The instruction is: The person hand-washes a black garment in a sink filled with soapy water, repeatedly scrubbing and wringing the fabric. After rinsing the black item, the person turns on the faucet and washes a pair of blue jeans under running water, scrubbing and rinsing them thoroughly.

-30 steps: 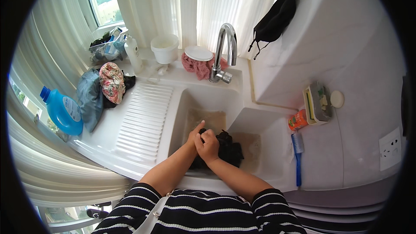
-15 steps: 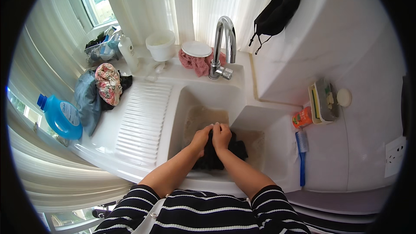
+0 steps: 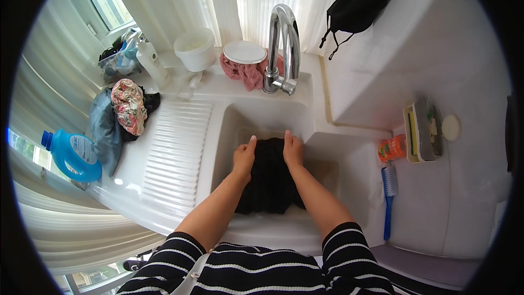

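A black cloth garment (image 3: 267,177) is stretched between my two hands over the basin of a white laundry sink (image 3: 224,131). My left hand (image 3: 244,158) grips its left edge, thumb up. My right hand (image 3: 293,150) grips the right edge, also thumb up. The garment's lower part hangs down into the basin, where murky water (image 3: 322,177) shows to its right. Which garment it is, I cannot tell. A chrome faucet (image 3: 284,43) rises behind the hands.
Left of the basin lies a ribbed washboard (image 3: 177,158), with a floral cloth (image 3: 129,106), a grey-blue cloth (image 3: 103,125) and a blue detergent bottle (image 3: 76,155) beyond. A white tub (image 3: 195,52) stands behind. On the right are a blue brush (image 3: 388,196), an orange container (image 3: 392,148) and a holder (image 3: 423,134).
My hands were close together on the bunched garment. They have moved apart and slightly up, spreading the black cloth between them. The view has shifted a little.
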The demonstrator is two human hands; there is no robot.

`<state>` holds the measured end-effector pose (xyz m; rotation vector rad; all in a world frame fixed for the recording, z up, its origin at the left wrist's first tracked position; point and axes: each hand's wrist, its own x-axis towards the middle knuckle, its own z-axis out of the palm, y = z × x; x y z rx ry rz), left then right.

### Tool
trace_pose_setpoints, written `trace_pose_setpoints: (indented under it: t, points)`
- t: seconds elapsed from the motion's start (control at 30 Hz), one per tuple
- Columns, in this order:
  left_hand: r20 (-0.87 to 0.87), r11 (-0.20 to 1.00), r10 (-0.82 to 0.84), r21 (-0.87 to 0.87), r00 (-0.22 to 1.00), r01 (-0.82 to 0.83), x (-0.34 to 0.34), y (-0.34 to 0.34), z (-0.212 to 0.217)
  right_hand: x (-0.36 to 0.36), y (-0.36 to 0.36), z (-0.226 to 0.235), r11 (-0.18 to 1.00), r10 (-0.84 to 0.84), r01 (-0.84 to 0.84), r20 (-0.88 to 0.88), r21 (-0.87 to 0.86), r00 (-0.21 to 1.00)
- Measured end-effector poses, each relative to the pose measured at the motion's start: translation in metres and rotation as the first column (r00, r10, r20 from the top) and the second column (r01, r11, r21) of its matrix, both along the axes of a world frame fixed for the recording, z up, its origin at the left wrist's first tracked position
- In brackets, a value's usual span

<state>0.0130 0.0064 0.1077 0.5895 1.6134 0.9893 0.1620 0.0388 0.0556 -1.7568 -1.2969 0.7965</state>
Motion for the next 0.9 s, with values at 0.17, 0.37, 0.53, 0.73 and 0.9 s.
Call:
trace_pose_setpoints:
  t: [0.17,0.37,0.53,0.73,0.9]
  points:
    - [-0.854,0.869,-0.397,-0.233,0.336,0.436,-0.008,0.007,-0.072,-0.030,-0.038,-0.020,0.885,0.428,-0.430,0.671,-0.177,0.605]
    - [-0.765,0.672,-0.629,-0.444,0.139,0.593,-0.004,0.012,-0.102,-0.029,-0.021,-0.031,0.723,0.689,-0.449,0.603,-0.526,0.402]
    - [-0.812,0.764,-0.498,-0.245,0.304,0.597,-0.021,0.039,-0.093,-0.016,0.001,-0.023,0.790,0.577,-0.504,0.703,-0.350,0.416]
    - [-0.034,0.970,0.169,-0.169,0.985,-0.172,0.002,0.012,-0.107,-0.017,-0.034,-0.030,0.888,0.422,-0.297,0.366,-0.352,0.829]
    - [0.780,0.931,0.013,-0.239,0.626,0.278,-0.019,-0.001,-0.046,-0.015,-0.047,0.050,0.814,0.431,-0.571,-0.553,-0.103,0.713]
